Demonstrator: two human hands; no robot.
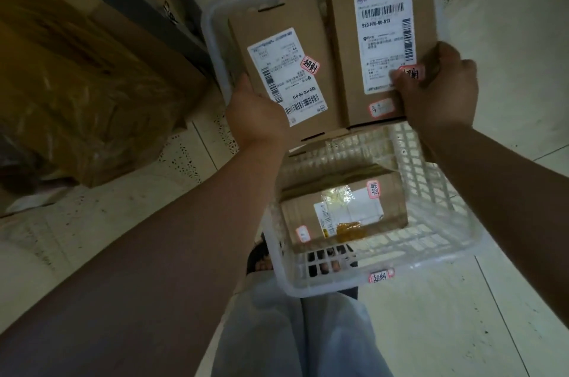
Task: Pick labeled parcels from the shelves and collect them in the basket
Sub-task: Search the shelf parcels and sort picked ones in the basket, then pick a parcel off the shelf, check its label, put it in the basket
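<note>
Holding at basket (pixel 431 179) | left grip (pixel 255 111) clasps left box (pixel 277 22), fingers hidden | right grip (pixel 440 90) clasps right box (pixel 341 53), label (pixel 385 38) partly covered

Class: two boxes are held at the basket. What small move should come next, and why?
Probably lower both boxes straight down into the far end of the basket. The left hand grips the left box, the right hand the right box, side by side over that end; the parcel already inside lies at the near end.

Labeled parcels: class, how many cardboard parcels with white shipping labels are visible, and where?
3. The first parcel is held in the left hand, the second parcel in the right hand, both above the basket; the third parcel lies inside it. Others may hide beneath.
</note>
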